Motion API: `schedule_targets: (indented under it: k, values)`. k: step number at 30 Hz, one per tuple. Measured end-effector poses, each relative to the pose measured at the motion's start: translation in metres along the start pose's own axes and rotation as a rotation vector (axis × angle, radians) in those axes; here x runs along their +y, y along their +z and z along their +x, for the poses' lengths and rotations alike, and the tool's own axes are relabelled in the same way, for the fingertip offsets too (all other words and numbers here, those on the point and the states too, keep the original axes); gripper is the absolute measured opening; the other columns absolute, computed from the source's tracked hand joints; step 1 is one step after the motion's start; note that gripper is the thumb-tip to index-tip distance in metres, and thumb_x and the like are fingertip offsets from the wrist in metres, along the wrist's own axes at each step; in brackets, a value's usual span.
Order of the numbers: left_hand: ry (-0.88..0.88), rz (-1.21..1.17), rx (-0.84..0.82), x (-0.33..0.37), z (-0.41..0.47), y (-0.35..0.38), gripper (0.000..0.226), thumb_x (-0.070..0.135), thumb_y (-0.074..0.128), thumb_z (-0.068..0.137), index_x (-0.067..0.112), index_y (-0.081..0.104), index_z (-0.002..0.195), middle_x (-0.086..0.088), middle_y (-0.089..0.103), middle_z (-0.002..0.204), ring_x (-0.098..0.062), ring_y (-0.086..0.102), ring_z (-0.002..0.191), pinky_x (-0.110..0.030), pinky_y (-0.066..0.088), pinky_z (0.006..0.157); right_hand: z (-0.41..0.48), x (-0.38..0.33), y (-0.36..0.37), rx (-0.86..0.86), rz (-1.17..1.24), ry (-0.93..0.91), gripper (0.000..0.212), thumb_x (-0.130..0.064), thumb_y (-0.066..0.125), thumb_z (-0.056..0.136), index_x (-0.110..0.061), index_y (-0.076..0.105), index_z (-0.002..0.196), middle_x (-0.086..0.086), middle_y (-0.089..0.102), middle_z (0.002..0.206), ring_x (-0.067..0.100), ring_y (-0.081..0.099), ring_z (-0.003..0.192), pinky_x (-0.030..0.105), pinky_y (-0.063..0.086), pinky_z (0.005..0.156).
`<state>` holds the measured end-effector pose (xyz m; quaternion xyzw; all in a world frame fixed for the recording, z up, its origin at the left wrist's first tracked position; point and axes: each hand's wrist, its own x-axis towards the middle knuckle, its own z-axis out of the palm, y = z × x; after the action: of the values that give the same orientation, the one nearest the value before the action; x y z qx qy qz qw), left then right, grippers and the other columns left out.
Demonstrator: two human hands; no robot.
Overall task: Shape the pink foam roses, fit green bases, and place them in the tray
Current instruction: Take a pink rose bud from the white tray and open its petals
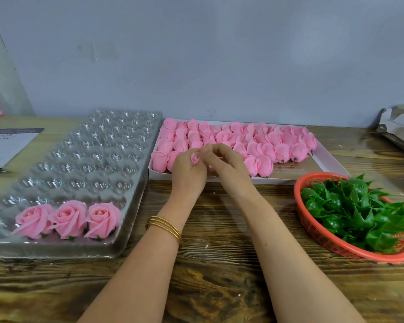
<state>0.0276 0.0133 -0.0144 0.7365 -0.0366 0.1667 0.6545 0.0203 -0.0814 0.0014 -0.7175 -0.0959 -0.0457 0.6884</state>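
I hold the pink bud [194, 158] at mid-frame, my left hand [189, 170] curled round it and my right hand [224, 163] pinching its outer petals with bent fingertips. The risk I judge here is creasing or tearing the soft foam if I peel too hard, or letting it slip back among the unshaped buds [254, 141] in the white box [323, 159] just beneath. The green bases [355, 206] wait in the red basket [300, 197] at right, and the clear tray [91, 159] at left has three finished roses [70, 219] in its lower-left corner. The bangles [165, 227] on my left wrist might catch its rim on the way over.
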Motion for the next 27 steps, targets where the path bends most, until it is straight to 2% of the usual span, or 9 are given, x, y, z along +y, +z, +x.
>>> schedule_targets:
  k: [1,3,5,8,10,13,17,23,27]
  values:
    - [-0.006,-0.017,0.032,0.0,0.001,-0.001,0.034,0.024,0.05,0.102,0.007,0.071,0.08,-0.015,0.071,0.077,-0.032,0.068,0.078,-0.05,0.058,0.074,0.0,-0.001,0.0,0.0,0.047,0.017,0.024,-0.023,0.058,0.097,-0.001,0.066,0.101,0.02,0.068,0.103,0.028,0.066,0.099,0.037,0.054,0.086]
    - [-0.012,-0.071,0.081,0.003,0.001,-0.004,0.044,0.031,0.052,0.101,0.027,0.067,0.061,0.004,0.064,0.059,-0.014,0.063,0.062,-0.037,0.055,0.066,0.0,-0.002,0.0,0.009,0.1,0.04,0.022,-0.016,0.052,0.099,0.001,0.065,0.101,0.021,0.068,0.099,0.021,0.065,0.087,0.036,0.054,0.081]
    - [-0.054,-0.123,0.1,0.006,-0.001,-0.004,0.053,0.035,0.053,0.101,0.033,0.058,0.048,0.011,0.053,0.048,-0.002,0.051,0.051,-0.028,0.047,0.062,0.001,-0.002,-0.001,0.007,0.067,0.033,0.016,-0.003,0.051,0.093,-0.005,0.067,0.096,0.012,0.068,0.09,0.018,0.064,0.084,0.036,0.053,0.081]
    - [-0.132,-0.248,0.127,0.009,0.001,-0.003,0.056,0.034,0.054,0.1,0.026,0.053,0.045,0.01,0.048,0.046,-0.005,0.049,0.049,-0.024,0.046,0.06,-0.001,0.0,-0.001,-0.013,-0.045,-0.035,0.022,0.002,0.063,0.074,-0.013,0.067,0.09,-0.003,0.067,0.078,0.007,0.064,0.078,0.029,0.056,0.078]
    - [-0.181,-0.345,0.136,0.011,0.003,-0.003,0.045,0.033,0.056,0.1,0.017,0.053,0.058,-0.004,0.054,0.058,-0.015,0.057,0.06,-0.032,0.052,0.063,-0.004,0.001,0.002,-0.051,-0.084,-0.073,0.027,-0.003,0.065,0.065,-0.019,0.064,0.087,-0.009,0.065,0.077,-0.002,0.062,0.073,0.021,0.054,0.073]
    - [-0.259,-0.476,0.102,0.012,0.003,-0.002,0.038,0.033,0.059,0.098,0.005,0.057,0.072,-0.013,0.066,0.066,-0.022,0.068,0.064,-0.035,0.059,0.062,-0.003,0.007,0.005,-0.086,-0.106,-0.092,0.036,0.012,0.068,0.07,-0.014,0.063,0.095,-0.001,0.065,0.085,0.003,0.06,0.077,0.023,0.054,0.074]
    - [-0.299,-0.544,0.061,0.012,0.003,-0.002,0.031,0.035,0.061,0.096,0.008,0.064,0.08,-0.008,0.071,0.068,-0.021,0.071,0.068,-0.032,0.06,0.062,-0.003,0.009,0.005,-0.058,-0.133,-0.085,0.039,0.007,0.074,0.072,-0.007,0.06,0.105,0.008,0.066,0.097,0.014,0.061,0.085,0.029,0.055,0.079]
    - [-0.277,-0.541,0.037,0.013,0.003,-0.002,0.042,0.031,0.065,0.094,0.02,0.07,0.054,0.0,0.067,0.059,-0.012,0.067,0.059,-0.026,0.057,0.057,-0.003,0.005,0.003,-0.074,-0.16,-0.105,0.029,0.008,0.072,0.078,-0.005,0.06,0.102,0.004,0.061,0.093,0.012,0.056,0.084,0.021,0.052,0.078]
    - [-0.267,-0.52,-0.005,0.011,0.004,-0.004,0.035,0.033,0.069,0.091,0.022,0.075,0.058,-0.003,0.069,0.065,-0.017,0.068,0.067,-0.031,0.059,0.067,-0.003,0.001,0.0,-0.127,-0.092,-0.054,0.029,0.008,0.066,0.085,0.006,0.059,0.114,0.017,0.061,0.102,0.022,0.054,0.091,0.044,0.052,0.094]
